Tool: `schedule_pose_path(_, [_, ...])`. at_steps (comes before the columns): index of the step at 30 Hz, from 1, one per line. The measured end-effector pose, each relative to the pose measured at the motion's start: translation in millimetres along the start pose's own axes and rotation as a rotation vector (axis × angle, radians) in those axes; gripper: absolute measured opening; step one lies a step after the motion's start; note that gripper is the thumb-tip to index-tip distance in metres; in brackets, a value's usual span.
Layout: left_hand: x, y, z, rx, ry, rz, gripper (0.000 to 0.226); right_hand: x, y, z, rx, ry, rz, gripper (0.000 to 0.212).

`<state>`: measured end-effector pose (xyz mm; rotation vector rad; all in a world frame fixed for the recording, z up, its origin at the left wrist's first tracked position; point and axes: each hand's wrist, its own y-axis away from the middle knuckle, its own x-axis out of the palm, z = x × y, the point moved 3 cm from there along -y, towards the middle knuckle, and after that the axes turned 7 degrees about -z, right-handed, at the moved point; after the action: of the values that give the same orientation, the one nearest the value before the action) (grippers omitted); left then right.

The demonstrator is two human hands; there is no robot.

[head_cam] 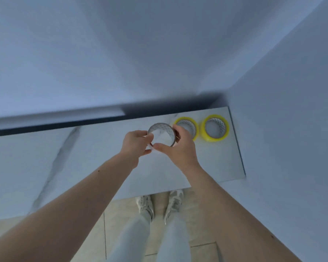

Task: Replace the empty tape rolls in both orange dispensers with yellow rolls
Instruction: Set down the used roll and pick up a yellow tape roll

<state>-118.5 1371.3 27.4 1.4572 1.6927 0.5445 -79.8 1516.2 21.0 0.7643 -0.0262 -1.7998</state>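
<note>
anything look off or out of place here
One oddity: no orange dispenser shows anywhere on the counter. Otherwise tidy. Both hands, left and right, hold an empty tape core; two yellow rolls lie flat, side by side near the wall. Nothing spilled or damaged.

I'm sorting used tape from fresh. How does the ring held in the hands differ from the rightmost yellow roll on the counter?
The held ring is a thin grey band with no tape showing; the yellow roll has a thick yellow layer. The ring is held by the left hand and right hand; the roll lies flat on the counter, untouched. Both show a similar patterned inner face.
</note>
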Motion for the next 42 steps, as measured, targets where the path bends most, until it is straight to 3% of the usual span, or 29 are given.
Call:
schedule_pose_path(5, [19.1, -35.8, 13.7, -0.012, 0.079, -0.076, 0.042, 12.8, -40.7, -17.9, -0.028, 0.075, 0.079, 0.072])
schedule_pose_path(12, [35.6, -77.8, 32.2, -0.071, 0.210, -0.222, 0.023, 38.1, -83.9, -35.0, -0.261, 0.427, 0.090, 0.059])
schedule_pose_path(23, [47.4, -106.1, 59.5, -0.088, 0.355, -0.273, 0.024, 54.0, -89.4, -57.1, -0.392, 0.624, 0.099, 0.063])
schedule_pose_path(28, [49.5, -108.3, 62.0, -0.085, 0.367, -0.280, 0.026, 54.0, -88.4, -60.6, -0.398, 0.647, 0.143, 0.067])
schedule_pose_path(32, [47.8, -107.5, 63.6, -0.082, 0.365, -0.284, 0.031, 45.5, -87.7, -62.7, -0.412, 0.530, 0.164, 0.068])
schedule_pose_path(39, [47.4, -99.3, 67.4, -0.078, 0.343, -0.281, 0.020, 11.3, -82.8, -75.4, -0.372, 0.383, 0.075, 0.069])
schedule_pose_path(42, [48.0, -91.6, 68.7, -0.072, 0.339, -0.296, 0.031, 0.4, -80.8, -82.7, -0.311, 0.415, 0.057, 0.063])
